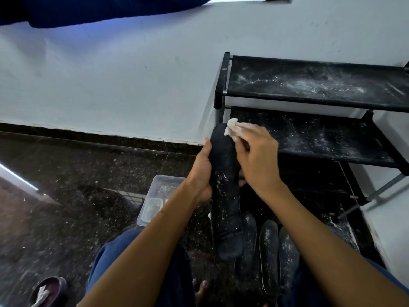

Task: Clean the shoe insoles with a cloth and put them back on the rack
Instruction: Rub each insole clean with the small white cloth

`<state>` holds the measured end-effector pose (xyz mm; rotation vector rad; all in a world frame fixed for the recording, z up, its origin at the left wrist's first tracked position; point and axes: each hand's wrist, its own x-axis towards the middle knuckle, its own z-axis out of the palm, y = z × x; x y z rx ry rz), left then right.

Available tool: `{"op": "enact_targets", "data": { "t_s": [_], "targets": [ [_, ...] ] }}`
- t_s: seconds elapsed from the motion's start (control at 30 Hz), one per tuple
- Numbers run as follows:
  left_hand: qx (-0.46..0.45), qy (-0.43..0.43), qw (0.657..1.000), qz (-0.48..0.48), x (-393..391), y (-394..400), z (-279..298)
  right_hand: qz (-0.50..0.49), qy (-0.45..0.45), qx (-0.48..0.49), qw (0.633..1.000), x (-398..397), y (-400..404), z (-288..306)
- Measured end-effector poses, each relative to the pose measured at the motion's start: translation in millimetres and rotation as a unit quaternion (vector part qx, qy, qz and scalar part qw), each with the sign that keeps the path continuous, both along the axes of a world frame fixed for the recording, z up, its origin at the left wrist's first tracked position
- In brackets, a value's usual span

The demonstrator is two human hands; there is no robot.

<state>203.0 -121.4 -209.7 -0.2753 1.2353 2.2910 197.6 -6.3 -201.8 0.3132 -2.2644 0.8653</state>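
My left hand [202,173] grips a long black insole [225,196] by its left edge and holds it lengthwise in front of me. White dust specks cover its middle. My right hand [254,156] pinches a white cloth [232,127] and presses it on the insole's far end. Three more black dusty insoles [269,253] lie side by side on the floor below. The black shoe rack [309,100] stands at the right against the wall, both shelves sprinkled with white powder.
A clear plastic container [155,196] holding a smaller box sits on the dark speckled floor left of my left arm. A dark bowl with something white [47,289] is at the bottom left. My knees in blue trousers [115,251] fill the bottom.
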Motion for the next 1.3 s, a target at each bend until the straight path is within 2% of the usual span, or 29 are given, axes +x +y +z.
{"op": "enact_targets", "data": {
  "t_s": [0.07, 0.2, 0.4, 0.53, 0.73, 0.8, 0.9, 1.0, 1.07, 1.17, 1.3],
  "targets": [
    [-0.017, 0.0, 1.0, 0.007, -0.4, -0.5, -2.7, 0.007, -0.016, 0.031, 0.999, 0.5, -4.2, -3.1],
    [-0.027, 0.002, 0.999, 0.029, -3.3, -8.2, -5.9, 0.1, -0.032, 0.046, 0.993, 13.0, -16.3, -11.9],
    [-0.027, 0.01, 0.999, 0.016, -2.9, -2.0, -4.1, -0.02, -0.018, 0.037, 0.999, 0.4, -4.5, -9.3],
    [-0.021, 0.004, 0.999, 0.039, -6.0, -8.9, -5.5, 0.078, -0.041, 0.061, 0.994, 11.9, -16.5, -16.3],
    [-0.034, 0.004, 0.999, 0.038, -5.7, -4.4, -4.0, 0.001, -0.021, 0.056, 0.998, 7.8, -5.8, -11.7],
    [-0.035, -0.002, 0.998, 0.043, -7.1, -7.5, -4.8, 0.064, -0.046, 0.076, 0.994, 12.6, -13.0, -14.4],
    [-0.016, 0.003, 0.999, 0.03, -9.4, -12.1, -4.0, 0.141, -0.053, 0.04, 0.988, 20.0, -14.9, -10.3],
    [-0.025, 0.022, 0.999, 0.027, -9.2, -10.8, -0.5, 0.067, -0.028, 0.001, 0.997, 15.5, -2.4, -1.7],
    [-0.025, 0.034, 0.999, 0.013, -7.5, -9.2, 1.1, 0.031, -0.036, 0.015, 0.999, 11.2, 1.3, -3.3],
    [-0.028, 0.037, 0.999, -0.016, -3.9, -9.8, 1.0, 0.014, -0.016, 0.053, 0.998, 6.2, -0.8, -12.7],
    [-0.044, 0.015, 0.998, -0.039, -2.9, -8.3, -0.1, 0.049, -0.005, 0.023, 0.999, 5.6, 0.8, -15.5]
  ]
}}
